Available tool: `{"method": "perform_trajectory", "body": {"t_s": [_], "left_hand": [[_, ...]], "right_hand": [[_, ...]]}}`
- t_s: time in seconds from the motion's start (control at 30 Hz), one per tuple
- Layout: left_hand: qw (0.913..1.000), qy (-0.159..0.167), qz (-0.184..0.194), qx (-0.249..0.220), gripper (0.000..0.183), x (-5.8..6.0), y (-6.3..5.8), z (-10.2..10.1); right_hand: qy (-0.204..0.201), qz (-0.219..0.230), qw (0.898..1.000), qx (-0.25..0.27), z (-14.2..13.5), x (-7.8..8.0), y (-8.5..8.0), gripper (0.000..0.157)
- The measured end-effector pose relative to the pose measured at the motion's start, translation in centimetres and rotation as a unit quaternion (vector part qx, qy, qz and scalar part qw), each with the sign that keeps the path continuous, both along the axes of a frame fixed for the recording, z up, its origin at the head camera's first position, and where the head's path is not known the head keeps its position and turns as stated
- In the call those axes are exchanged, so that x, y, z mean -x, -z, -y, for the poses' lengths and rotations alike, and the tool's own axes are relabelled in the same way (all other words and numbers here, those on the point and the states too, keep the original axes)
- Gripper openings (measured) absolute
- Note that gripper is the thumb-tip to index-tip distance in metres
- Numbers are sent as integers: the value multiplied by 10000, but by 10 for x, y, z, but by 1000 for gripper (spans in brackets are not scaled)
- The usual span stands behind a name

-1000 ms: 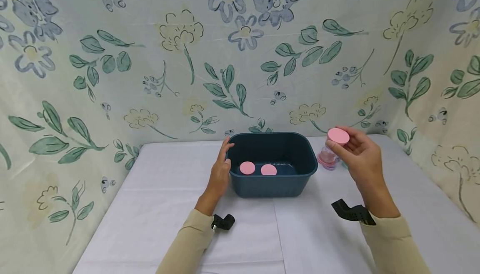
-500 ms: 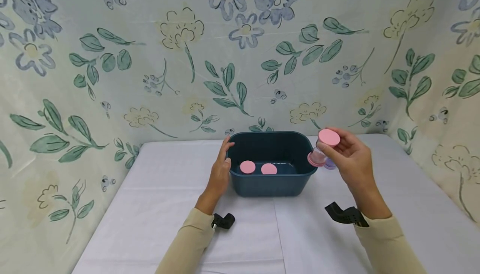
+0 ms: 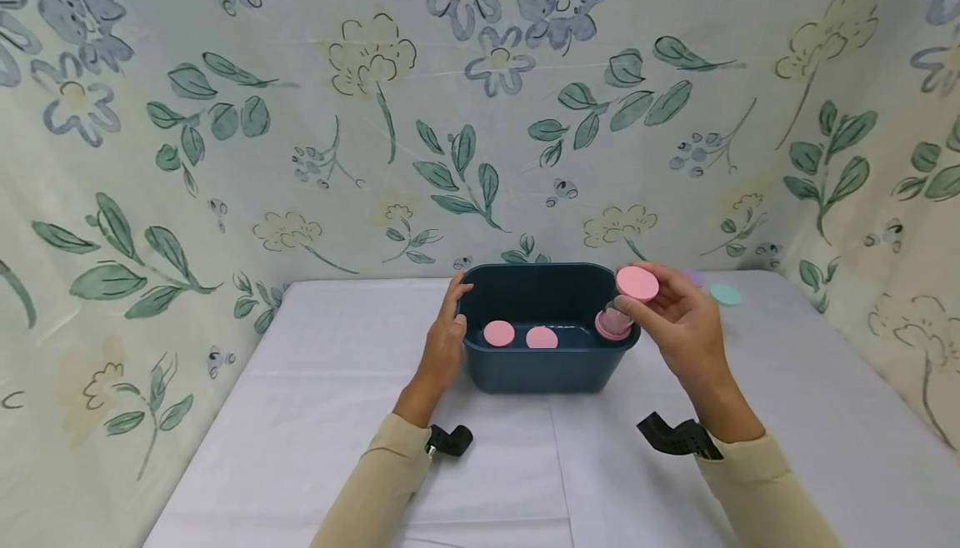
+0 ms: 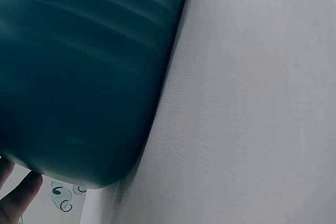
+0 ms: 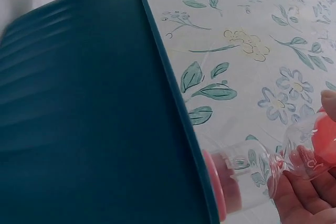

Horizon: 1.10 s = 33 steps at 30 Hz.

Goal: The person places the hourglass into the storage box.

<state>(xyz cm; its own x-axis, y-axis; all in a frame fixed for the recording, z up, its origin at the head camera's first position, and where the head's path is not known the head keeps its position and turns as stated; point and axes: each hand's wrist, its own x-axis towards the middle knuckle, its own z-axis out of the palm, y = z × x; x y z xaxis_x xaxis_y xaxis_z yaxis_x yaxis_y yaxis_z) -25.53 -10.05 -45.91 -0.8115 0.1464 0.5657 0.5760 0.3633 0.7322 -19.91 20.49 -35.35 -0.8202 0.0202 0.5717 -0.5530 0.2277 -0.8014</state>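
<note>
My right hand grips an hourglass with pink end caps and clear glass bulbs, holding it upright at the right end of a dark teal bin. The lower cap overlaps the bin's inside in the head view. Fingers wrap the glass near its narrow waist in the right wrist view, where pink sand shows in the bulb by the rim. Two pink round tops show inside the bin; what is under them is hidden by the front wall. My left hand rests against the bin's left end, fingers extended up to the rim.
On the white-covered table, behind my right hand, a mint-green round top and a partly hidden purple one stand to the right of the bin. A floral cloth hangs right behind the table.
My right hand has carried the hourglass leftward, from beside the bin to over its right end. The mint and purple tops now show behind it. The left hand stays against the bin.
</note>
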Motion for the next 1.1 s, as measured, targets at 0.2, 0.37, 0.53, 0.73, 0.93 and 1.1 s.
{"method": "perform_trajectory", "body": {"t_s": [0.2, 0.37, 0.53, 0.73, 0.93, 1.1], "left_hand": [[10000, -16, 25, 20, 54, 0, 0, -1], [10000, -41, 20, 70, 55, 0, -1, -1], [9999, -75, 23, 97, 56, 1, -1, -1], [10000, -11, 20, 71, 55, 0, -2, -1], [10000, -11, 19, 64, 53, -1, -4, 0], [10000, -19, -4, 45, 54, -1, -3, 0]], "right_hand": [[-67, 125, 9999, -82, 4, 2, 7, 51], [-2, 353, 9991, -223, 5, 4, 12, 51], [-8, 608, 9977, -288, 5, 6, 14, 50], [-75, 628, 9961, -616, 2, 8, 13, 50], [-332, 644, 9920, -1032, -1, 12, 10, 49], [-353, 741, 9834, -1621, -4, 12, 5, 47]]}}
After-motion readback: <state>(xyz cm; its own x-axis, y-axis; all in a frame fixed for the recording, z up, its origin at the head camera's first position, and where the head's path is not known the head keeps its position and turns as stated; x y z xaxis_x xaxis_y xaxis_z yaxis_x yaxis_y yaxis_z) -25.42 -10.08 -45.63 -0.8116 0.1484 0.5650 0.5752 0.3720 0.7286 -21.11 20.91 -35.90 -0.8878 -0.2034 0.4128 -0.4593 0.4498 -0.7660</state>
